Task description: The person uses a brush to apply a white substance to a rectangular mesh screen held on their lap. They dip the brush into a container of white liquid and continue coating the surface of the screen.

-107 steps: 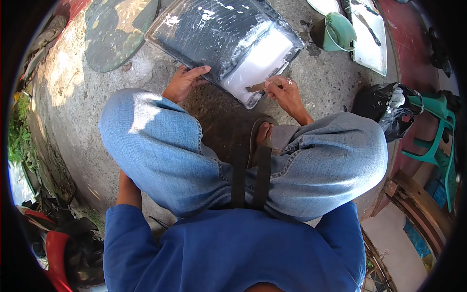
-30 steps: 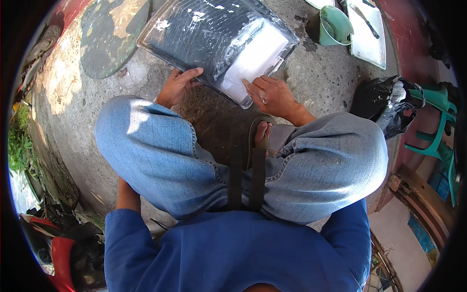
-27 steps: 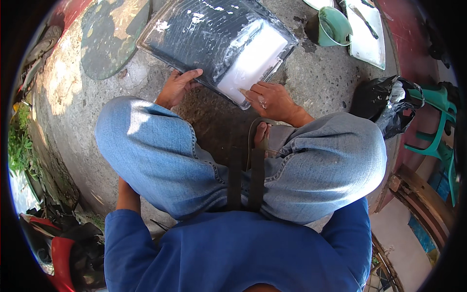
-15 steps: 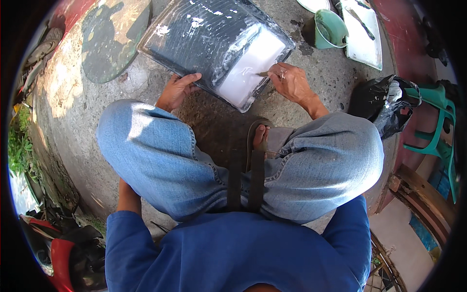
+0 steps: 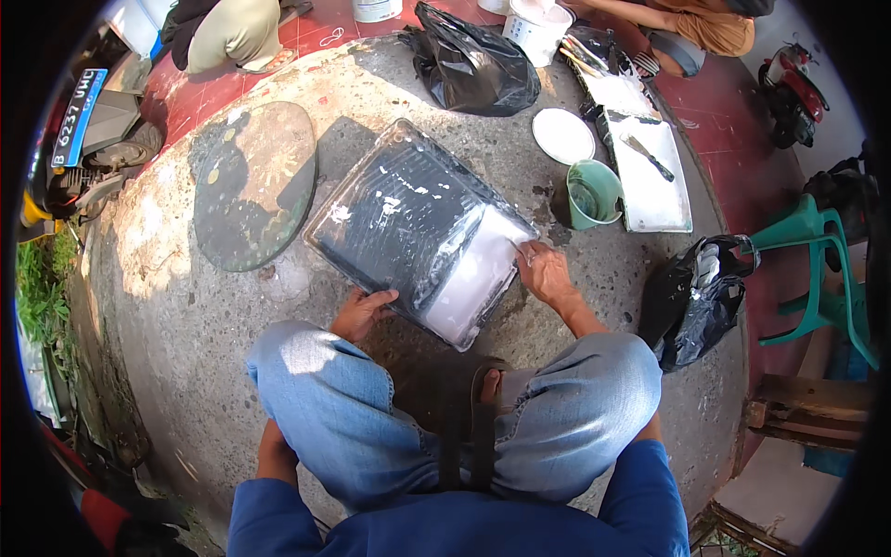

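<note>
A shallow black tray (image 5: 385,218), streaked with white, lies slanted on the concrete in front of my knees. Smooth white paint (image 5: 469,278) fills its near-right end. My left hand (image 5: 363,314) holds the tray's near-left edge, thumb on top and fingers under the rim. At the right-hand corner, my right hand (image 5: 546,273) has its fingers pinched together by the rim, next to the paint. Whatever lies between those fingers is too small and hidden to make out.
Right of the tray stand a green bucket (image 5: 594,193), a white lid (image 5: 563,136) and a white tray (image 5: 664,195) bearing a brush (image 5: 648,156). Black plastic bags (image 5: 478,70) lie around. A green chair (image 5: 812,260) is far right. Two other people crouch at the back.
My view has tilted up, showing more of the far side. My right hand has moved from the paint's edge, where it held a small brownish tool, to the tray's right-hand corner.
</note>
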The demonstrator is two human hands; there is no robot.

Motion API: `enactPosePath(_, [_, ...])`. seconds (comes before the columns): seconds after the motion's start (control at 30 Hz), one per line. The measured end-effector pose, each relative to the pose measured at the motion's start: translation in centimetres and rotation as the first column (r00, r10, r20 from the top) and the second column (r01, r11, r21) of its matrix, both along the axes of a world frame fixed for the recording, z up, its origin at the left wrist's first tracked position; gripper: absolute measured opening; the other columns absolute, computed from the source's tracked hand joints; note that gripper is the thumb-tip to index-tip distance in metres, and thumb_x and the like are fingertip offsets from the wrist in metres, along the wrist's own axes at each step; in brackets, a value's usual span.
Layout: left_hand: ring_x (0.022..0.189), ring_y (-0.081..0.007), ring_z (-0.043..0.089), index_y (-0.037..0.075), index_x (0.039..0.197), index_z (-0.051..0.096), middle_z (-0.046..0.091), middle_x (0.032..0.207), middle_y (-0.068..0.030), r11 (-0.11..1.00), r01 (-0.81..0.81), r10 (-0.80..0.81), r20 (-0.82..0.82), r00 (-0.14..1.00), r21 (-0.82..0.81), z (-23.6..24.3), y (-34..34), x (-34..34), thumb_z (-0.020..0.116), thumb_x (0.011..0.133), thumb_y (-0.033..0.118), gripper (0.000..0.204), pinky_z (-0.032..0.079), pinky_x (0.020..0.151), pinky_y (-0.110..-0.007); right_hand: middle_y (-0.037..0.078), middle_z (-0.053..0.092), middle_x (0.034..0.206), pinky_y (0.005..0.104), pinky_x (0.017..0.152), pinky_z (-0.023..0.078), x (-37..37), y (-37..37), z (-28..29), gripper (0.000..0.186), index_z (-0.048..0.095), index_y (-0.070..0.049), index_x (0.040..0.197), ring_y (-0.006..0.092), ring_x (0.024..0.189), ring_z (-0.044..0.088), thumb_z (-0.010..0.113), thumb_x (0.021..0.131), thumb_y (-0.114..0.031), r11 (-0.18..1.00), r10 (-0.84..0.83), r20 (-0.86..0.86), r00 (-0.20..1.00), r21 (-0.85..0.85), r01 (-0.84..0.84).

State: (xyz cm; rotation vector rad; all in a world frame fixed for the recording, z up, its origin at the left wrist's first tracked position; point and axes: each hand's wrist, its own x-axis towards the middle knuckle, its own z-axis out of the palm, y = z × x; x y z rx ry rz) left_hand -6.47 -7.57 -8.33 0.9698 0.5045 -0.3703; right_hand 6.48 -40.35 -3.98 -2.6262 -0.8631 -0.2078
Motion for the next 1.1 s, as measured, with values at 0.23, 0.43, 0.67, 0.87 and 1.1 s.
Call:
enactPosePath(0.23, [0.098, -0.0211, 0.057, 0.007, 0.114, 0.049, 0.059, 0.106, -0.0071, 1.000, -0.008, 0.008, -0.002, 1.000, 0.018, -0.1, 0.5, -0.3, 0.064, 0.082, 0.007, 0.035, 0.048, 0.079, -0.037, 0.014, 0.062, 0.084, 0.0413, 0.066, 0.049, -1.3, 0.7, 0.6, 0.015, 0.060, -0.004, 0.086, 0.0320, 0.075, 0.061, 0.053, 0.084, -0.017, 0.999, -0.010, -0.105, 0.994, 0.038, 0.014])
enactPosePath(0.43, [0.100, -0.0214, 0.056, 0.007, 0.115, 0.045, 0.058, 0.106, -0.0069, 1.000, 0.005, -0.005, -0.005, 1.000, 0.024, -0.4, 0.5, -0.3, 0.064, 0.082, 0.007, 0.038, 0.049, 0.078, -0.038, 0.014, 0.063, 0.083, 0.0418, 0.065, 0.049, -1.2, 0.5, 0.0, 0.016, 0.059, -0.004, 0.087, 0.0330, 0.073, 0.061, 0.051, 0.084, -0.017, 0.998, -0.059, -0.097, 0.994, -0.015, 0.058])
enactPosePath(0.67, [0.095, -0.0197, 0.059, 0.006, 0.110, 0.052, 0.061, 0.101, -0.0062, 1.000, -0.025, 0.025, 0.005, 1.000, 0.001, -0.1, 0.2, -0.2, 0.066, 0.081, 0.007, 0.033, 0.051, 0.076, -0.036, 0.015, 0.063, 0.085, 0.0424, 0.066, 0.048, -0.2, 0.6, 0.7, 0.018, 0.060, -0.004, 0.089, 0.0340, 0.075, 0.061, 0.049, 0.086, -0.018, 0.996, -0.071, -0.084, 0.994, 0.056, 0.076])
enactPosePath(0.87, [0.095, -0.0196, 0.059, 0.005, 0.112, 0.049, 0.060, 0.101, -0.0069, 0.998, -0.040, 0.039, 0.008, 0.999, 0.055, 0.8, 0.0, -0.3, 0.066, 0.081, 0.007, 0.035, 0.051, 0.076, -0.037, 0.016, 0.062, 0.083, 0.0429, 0.066, 0.048, -2.2, 0.7, 0.8, 0.019, 0.059, -0.003, 0.090, 0.0349, 0.075, 0.061, 0.049, 0.086, -0.019, 0.998, -0.030, -0.205, 0.978, 0.042, 0.039])
enactPosePath(1.1, [0.098, -0.0214, 0.058, 0.006, 0.114, 0.043, 0.057, 0.104, -0.0084, 0.999, -0.023, 0.023, -0.006, 1.000, 0.030, -0.4, 0.4, -0.3, 0.067, 0.080, 0.006, 0.042, 0.050, 0.078, -0.039, 0.018, 0.062, 0.084, 0.0443, 0.067, 0.048, -0.4, 0.1, 0.7, 0.021, 0.058, -0.003, 0.093, 0.0359, 0.076, 0.061, 0.048, 0.086, -0.021, 0.990, -0.136, -0.162, 0.977, 0.025, 0.142])
